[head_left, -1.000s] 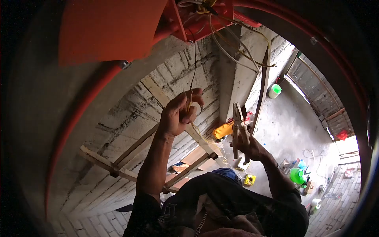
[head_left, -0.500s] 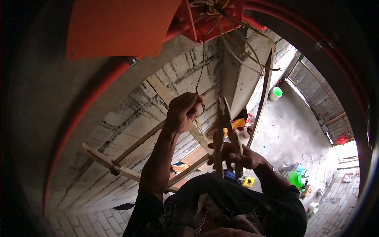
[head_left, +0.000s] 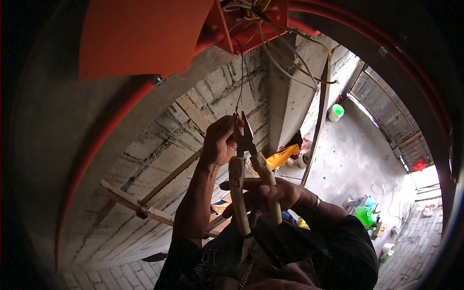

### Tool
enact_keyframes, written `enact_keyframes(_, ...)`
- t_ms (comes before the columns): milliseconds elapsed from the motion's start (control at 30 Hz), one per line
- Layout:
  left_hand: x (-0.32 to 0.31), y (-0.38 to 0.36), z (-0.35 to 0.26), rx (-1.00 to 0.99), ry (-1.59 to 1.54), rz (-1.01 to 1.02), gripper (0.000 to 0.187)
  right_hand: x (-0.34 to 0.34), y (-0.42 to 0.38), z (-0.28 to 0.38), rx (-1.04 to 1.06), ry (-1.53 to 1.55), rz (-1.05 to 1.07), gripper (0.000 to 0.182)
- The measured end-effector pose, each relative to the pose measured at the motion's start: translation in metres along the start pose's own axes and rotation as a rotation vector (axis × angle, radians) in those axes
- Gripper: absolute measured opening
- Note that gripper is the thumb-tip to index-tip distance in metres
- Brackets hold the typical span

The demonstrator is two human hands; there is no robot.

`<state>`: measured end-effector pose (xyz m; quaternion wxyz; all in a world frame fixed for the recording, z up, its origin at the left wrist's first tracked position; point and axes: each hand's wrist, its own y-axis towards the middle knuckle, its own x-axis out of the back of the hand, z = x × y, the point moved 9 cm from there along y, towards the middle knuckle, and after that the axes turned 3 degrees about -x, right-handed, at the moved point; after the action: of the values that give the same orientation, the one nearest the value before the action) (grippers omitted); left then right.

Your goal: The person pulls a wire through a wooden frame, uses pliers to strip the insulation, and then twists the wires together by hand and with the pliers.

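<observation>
My left hand (head_left: 218,142) is raised and pinches a thin dark wire (head_left: 239,82) that hangs from the red junction box (head_left: 246,21) overhead. My right hand (head_left: 263,193) grips the pale, taped handles of a pair of pliers (head_left: 244,159). The pliers point up, their open jaws at the wire just beside my left fingers. Several yellow and white wires (head_left: 285,53) spill from the box and loop to the right.
A red conduit pipe (head_left: 96,140) curves down the block wall on the left. Wooden ladder rails (head_left: 159,193) lean against the wall below me. Far below lie a concrete floor, a green-lidded bucket (head_left: 336,112), a green jug (head_left: 363,213) and scattered items.
My right hand has carried the pliers left and up, from beside the corner to the wire at my left fingers. My left hand stayed on the wire.
</observation>
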<state>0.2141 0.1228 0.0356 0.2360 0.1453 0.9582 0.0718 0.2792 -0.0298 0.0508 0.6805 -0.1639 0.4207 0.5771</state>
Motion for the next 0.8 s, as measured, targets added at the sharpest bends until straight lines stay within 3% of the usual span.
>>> enact_keyframes(300, 0.0, -0.002, -0.003, 0.014, 0.037, -0.039, 0.023, 0.002, 0.009, 0.005, -0.014, 0.08, 0.005, 0.079)
enact_keyframes(367, 0.002, -0.002, -0.001, 0.024, 0.018, -0.033, 0.024, 0.002, 0.01, 0.01, 0.111, 0.048, 0.031, 0.076)
enact_keyframes(533, 0.002, -0.001, 0.003, 0.037, 0.101, -0.038, 0.022, 0.009, 0.015, -0.007, 0.099, 0.19, 0.026, 0.07)
enact_keyframes(600, 0.009, -0.001, 0.004, 0.061, 0.147, -0.039, 0.022, 0.009, 0.019, -0.007, 0.107, 0.17, -0.116, 0.077)
enact_keyframes(667, 0.015, 0.0, 0.008, 0.084, 0.195, -0.046, 0.021, 0.007, 0.022, -0.007, 0.121, 0.251, -0.173, 0.071)
enact_keyframes(733, 0.008, 0.0, -0.012, -0.24, 0.741, 0.043, 0.021, 0.012, 0.029, -0.011, 0.174, 0.166, -0.18, 0.068)
enact_keyframes(767, 0.009, -0.001, -0.008, -0.239, 0.741, 0.041, 0.021, 0.012, 0.031, -0.013, 0.172, 0.168, -0.179, 0.068)
enact_keyframes(800, 0.015, 0.001, 0.004, -0.134, 0.381, 0.008, 0.02, 0.011, 0.032, -0.009, 0.21, 0.141, -0.17, 0.065)
